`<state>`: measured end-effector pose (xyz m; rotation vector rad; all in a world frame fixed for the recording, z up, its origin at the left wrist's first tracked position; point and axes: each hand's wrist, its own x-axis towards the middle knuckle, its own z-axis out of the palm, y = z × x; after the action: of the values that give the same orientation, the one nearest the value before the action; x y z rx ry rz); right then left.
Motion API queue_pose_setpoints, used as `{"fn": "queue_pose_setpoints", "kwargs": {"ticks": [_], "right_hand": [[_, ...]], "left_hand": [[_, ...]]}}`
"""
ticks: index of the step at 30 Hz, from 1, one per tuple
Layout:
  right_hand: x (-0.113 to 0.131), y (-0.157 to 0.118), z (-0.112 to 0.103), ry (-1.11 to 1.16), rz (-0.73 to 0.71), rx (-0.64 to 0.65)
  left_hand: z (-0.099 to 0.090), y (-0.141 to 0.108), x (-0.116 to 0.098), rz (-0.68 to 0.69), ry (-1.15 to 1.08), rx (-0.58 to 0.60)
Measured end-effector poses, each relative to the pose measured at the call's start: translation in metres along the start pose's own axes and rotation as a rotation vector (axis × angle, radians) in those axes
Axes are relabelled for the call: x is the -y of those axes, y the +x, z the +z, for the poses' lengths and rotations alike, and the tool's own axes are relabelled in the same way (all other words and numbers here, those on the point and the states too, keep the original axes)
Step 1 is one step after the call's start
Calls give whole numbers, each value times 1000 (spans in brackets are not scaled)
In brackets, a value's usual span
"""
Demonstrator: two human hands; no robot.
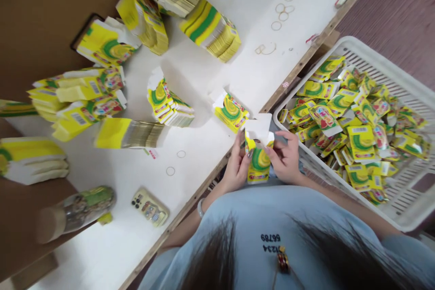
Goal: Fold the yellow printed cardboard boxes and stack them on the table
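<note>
Between my two hands is a small yellow and green carton (260, 163), held upright over my lap with its white top flap standing up. My left hand (236, 165) grips its left side, the thumb on the front near the upper edge. The right side is gripped by my right hand (284, 156), its thumb by the upper corner. Whether anything is inside the carton I cannot tell. Just beyond my left fingers, a similar carton (231, 111) lies on the white table (204, 163). Farther left stands a fanned row of flattened cartons (168, 102).
A white plastic basket (370, 50) full of finished-looking cartons (360, 140) is on my right. Stacks of flat cartons (210, 29) line the table's far side. Rubber bands (280, 7), a phone (150, 207) and a clear jar (84, 206) also lie on it.
</note>
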<state>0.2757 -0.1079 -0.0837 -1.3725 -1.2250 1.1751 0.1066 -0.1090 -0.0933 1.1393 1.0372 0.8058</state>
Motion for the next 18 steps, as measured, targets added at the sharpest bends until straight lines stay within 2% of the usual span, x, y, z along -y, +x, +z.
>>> {"fn": "queue_pose_setpoints", "kwargs": {"ticks": [3, 6, 8, 11, 14, 16, 18], "right_hand": [[-2, -3, -10, 11, -44, -48], [0, 1, -15, 34, 19, 83], [2, 4, -16, 9, 0, 150], [1, 5, -15, -26, -100, 120], [-5, 4, -17, -72, -165, 46], [-10, 4, -25, -118, -236, 111], [-14, 6, -34, -143, -338, 249]], "left_hand": [[-4, -7, 8, 43, -42, 18], [-12, -9, -1, -44, -76, 123], [-15, -7, -11, -87, -119, 153], [-14, -2, -20, -39, -138, 88], [-10, -1, -18, 6, -75, 26], [-8, -3, -13, 13, -34, 7], [-9, -4, -12, -7, -8, 6]]}}
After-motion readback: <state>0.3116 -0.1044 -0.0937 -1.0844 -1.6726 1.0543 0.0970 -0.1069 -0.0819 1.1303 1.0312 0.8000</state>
